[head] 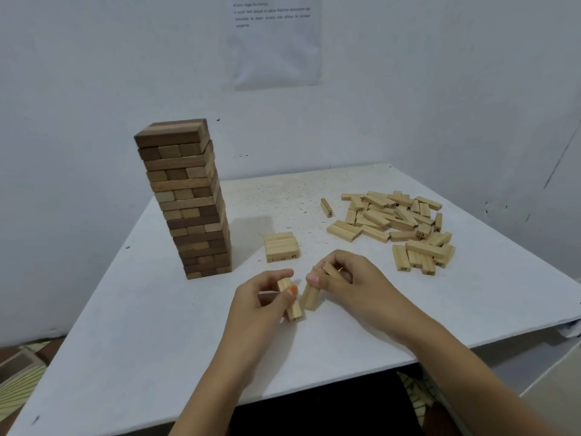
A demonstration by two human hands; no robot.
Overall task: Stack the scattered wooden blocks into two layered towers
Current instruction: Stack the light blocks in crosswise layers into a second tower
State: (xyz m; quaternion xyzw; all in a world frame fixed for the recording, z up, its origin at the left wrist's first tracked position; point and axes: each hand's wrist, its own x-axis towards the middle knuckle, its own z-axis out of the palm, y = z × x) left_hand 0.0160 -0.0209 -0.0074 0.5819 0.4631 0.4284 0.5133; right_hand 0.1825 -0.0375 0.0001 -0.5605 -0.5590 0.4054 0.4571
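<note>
A tall tower of dark and light brown blocks (188,199) stands on the left of the white table (125,325). Right of it lies a low stack of pale blocks (281,247), about two layers. Further right spreads a heap of several loose pale blocks (399,221). My left hand (257,306) pinches one pale block (292,306) held upright over the table. My right hand (349,281) grips two or three pale blocks (311,297), their lower ends pointing down beside the left hand's block.
One stray block (327,207) lies between the low stack and the heap. White walls close the table at the back and right, with a printed sheet (273,42) on the back wall. The table's front edge (314,388) is near my body.
</note>
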